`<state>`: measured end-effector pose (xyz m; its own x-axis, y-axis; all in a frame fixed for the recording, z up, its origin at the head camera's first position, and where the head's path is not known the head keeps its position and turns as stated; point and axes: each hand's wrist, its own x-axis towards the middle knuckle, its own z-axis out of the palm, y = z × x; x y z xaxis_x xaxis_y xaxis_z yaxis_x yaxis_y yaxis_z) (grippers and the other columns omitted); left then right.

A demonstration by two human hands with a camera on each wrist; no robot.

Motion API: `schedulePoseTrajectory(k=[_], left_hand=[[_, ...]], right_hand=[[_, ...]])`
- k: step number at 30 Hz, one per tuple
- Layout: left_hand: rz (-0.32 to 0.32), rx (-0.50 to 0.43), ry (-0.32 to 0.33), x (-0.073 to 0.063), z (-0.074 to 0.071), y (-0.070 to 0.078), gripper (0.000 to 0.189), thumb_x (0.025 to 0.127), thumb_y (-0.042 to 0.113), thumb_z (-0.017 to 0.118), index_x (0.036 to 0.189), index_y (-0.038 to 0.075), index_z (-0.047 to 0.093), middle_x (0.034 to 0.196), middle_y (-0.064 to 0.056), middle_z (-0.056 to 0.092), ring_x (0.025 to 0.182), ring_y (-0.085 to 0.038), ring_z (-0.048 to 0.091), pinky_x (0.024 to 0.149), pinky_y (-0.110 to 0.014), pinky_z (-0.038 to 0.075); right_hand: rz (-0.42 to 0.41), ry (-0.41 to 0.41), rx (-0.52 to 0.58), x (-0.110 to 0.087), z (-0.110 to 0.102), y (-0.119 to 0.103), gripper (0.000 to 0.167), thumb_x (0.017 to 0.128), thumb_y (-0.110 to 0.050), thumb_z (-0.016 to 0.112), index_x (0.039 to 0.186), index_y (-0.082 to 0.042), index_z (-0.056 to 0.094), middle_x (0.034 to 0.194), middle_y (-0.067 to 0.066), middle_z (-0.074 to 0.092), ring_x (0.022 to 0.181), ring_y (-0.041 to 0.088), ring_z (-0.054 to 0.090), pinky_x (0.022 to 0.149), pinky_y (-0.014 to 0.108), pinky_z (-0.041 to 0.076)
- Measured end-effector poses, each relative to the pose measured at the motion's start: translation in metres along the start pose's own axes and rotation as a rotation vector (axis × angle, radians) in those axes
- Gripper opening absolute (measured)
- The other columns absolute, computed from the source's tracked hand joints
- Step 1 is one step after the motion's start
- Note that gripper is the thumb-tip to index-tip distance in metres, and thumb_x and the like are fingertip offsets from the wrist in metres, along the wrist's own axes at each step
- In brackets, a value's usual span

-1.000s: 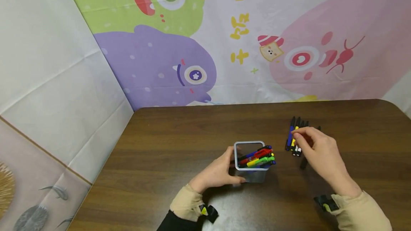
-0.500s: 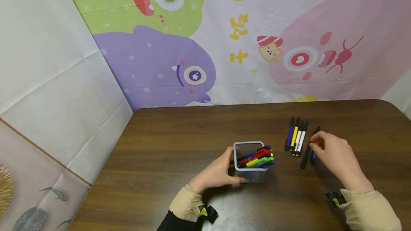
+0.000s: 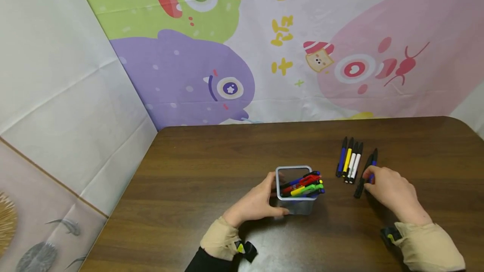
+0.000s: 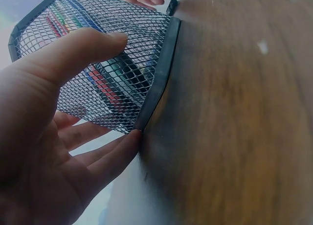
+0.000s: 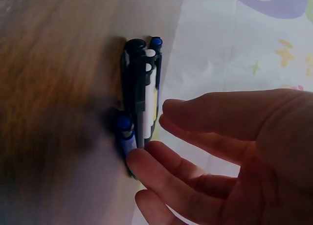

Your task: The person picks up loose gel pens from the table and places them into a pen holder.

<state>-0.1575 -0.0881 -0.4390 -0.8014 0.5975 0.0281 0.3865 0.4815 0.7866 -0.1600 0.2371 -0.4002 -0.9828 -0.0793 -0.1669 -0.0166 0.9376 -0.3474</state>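
Note:
My left hand [image 3: 261, 200] grips the side of a square mesh pen holder [image 3: 296, 207], thumb on the near side, fingers round the other. Inside it, several pens [image 3: 306, 186] in red, green, yellow and blue lean to the right. In the left wrist view a fingertip is right at the holder's dark base rim [image 4: 164, 63]. My right hand [image 3: 393, 190] is low over a blue pen [image 3: 374, 160] and a black pen [image 3: 361, 186] lying side by side. Its thumb and fingers are apart in the right wrist view, one fingertip at the blue pen.
Left of the black pen, a row of pens lies on the brown table [image 3: 196, 188]: one blue [image 3: 342, 158], one yellow [image 3: 347, 163] and two white [image 3: 354, 165]. Behind the table's far edge hangs a cartoon-print cloth [image 3: 287, 95].
My right hand has moved right from over the row of pens, uncovering it, then down to the blue and black pens. My left hand and the pen holder stay put.

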Motion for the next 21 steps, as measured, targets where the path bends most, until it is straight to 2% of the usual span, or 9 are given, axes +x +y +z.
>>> schedulePoseTrajectory(k=[4,6,13,21], left_hand=[[0.002,-0.003,0.0,0.0002,0.0007,-0.0003,0.076,0.072,0.024,0.077,0.129,0.013,0.027,0.127,-0.007,0.047,0.114,-0.012,0.051,0.094,-0.019,0.042],[0.005,0.001,0.001,0.0004,0.001,-0.0006,0.076,0.072,0.024,0.077,0.129,0.013,0.027,0.127,-0.007,0.047,0.114,-0.012,0.051,0.094,-0.02,0.042],[0.006,0.006,0.004,0.0006,0.0007,-0.0005,0.077,0.072,0.023,0.077,0.129,0.014,0.027,0.127,-0.006,0.047,0.114,-0.011,0.051,0.094,-0.02,0.042],[-0.001,0.031,0.01,0.0005,0.0001,-0.0006,0.076,0.072,0.026,0.077,0.128,0.013,0.028,0.127,-0.006,0.048,0.114,-0.012,0.051,0.095,-0.021,0.042]], right_hand=[[0.004,-0.034,-0.023,0.0017,0.0018,0.0019,0.025,0.084,-0.017,0.059,0.107,-0.007,0.061,0.108,0.031,0.054,0.085,0.044,0.055,0.051,0.048,0.045],[0.0,-0.031,-0.027,0.002,0.0025,0.0025,0.025,0.084,-0.015,0.057,0.107,-0.008,0.062,0.111,0.033,0.052,0.089,0.047,0.054,0.052,0.049,0.046],[0.005,-0.019,-0.028,0.0027,0.0046,0.0038,0.023,0.083,-0.014,0.056,0.105,-0.008,0.063,0.113,0.032,0.053,0.093,0.05,0.052,0.054,0.052,0.046],[0.004,-0.024,-0.026,0.0035,0.0039,0.005,0.023,0.083,-0.01,0.052,0.102,-0.009,0.065,0.113,0.033,0.053,0.088,0.046,0.055,0.051,0.047,0.044]])
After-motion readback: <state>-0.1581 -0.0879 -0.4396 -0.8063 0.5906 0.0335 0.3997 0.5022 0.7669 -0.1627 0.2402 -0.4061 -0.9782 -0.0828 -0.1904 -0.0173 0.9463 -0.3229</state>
